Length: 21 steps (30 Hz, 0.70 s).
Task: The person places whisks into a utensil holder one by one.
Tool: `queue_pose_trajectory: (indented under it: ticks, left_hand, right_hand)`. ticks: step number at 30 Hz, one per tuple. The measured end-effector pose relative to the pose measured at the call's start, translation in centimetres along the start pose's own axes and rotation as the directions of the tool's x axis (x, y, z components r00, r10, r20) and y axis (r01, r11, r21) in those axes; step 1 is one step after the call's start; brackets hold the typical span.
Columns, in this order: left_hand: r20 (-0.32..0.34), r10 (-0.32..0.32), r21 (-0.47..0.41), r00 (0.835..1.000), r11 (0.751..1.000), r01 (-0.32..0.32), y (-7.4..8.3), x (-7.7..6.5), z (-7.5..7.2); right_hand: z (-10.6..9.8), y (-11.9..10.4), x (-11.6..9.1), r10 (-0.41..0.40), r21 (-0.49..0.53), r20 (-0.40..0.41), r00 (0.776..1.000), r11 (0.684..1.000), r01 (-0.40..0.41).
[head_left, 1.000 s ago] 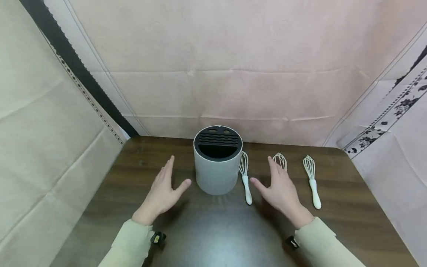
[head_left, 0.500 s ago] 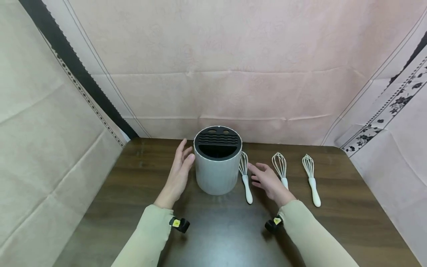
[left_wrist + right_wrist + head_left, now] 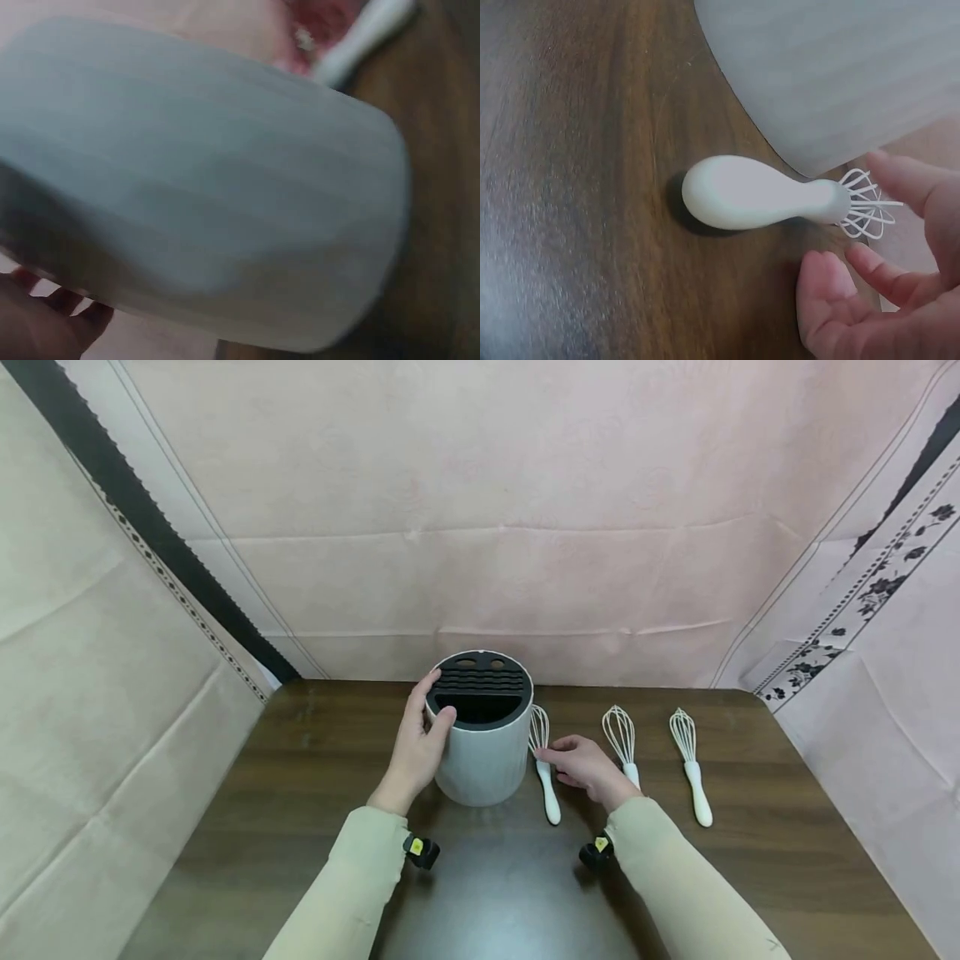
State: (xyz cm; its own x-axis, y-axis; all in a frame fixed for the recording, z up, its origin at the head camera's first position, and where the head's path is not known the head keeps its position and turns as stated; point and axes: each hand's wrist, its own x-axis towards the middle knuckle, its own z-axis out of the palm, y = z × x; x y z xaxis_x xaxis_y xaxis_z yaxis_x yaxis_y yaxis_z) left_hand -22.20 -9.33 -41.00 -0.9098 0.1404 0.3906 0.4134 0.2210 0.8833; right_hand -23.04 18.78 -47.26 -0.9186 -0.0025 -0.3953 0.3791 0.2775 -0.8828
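A white cylindrical knife holder (image 3: 480,768) with a black slotted top stands upright on the table. My left hand (image 3: 412,756) rests along its left side, thumb at the front rim and fingers farther back. In the left wrist view the holder's wall (image 3: 225,172) fills most of the picture, and the fingers (image 3: 64,304) lie at its lower edge. Beside the holder's right side lies a small white whisk (image 3: 550,793). My right hand (image 3: 585,767) reaches over its neck; in the right wrist view, thumb and fingers are spread around the whisk (image 3: 739,193) without closing on it.
Two more white whisks lie to the right: the middle one (image 3: 618,727), partly behind my right hand, and the outer one (image 3: 697,785). The dark wooden table (image 3: 495,893) ends at a pale cloth backdrop (image 3: 487,577), with cloth at both sides.
My left hand has moved up and right from the table to the holder's side. My right hand has moved left to the nearest whisk, uncovering the middle one's wires.
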Motion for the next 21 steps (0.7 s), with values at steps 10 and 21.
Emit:
queue_pose_trajectory:
  ticks: [10, 21]
  left_hand:
    - [-0.032, -0.035, 0.038, 0.999, 0.999, 0.036, -1.3, -0.3, 1.3]
    - [-0.067, -0.028, 0.030, 0.997, 0.999, 0.030, -1.4, -0.2, 1.4]
  right_hand:
    - [0.4, -0.1, -0.5, -0.027, -0.175, -0.078, 0.997, 0.984, 0.013]
    - [-0.1, -0.2, 0.3, -0.010, -0.155, -0.064, 0.998, 0.988, 0.000]
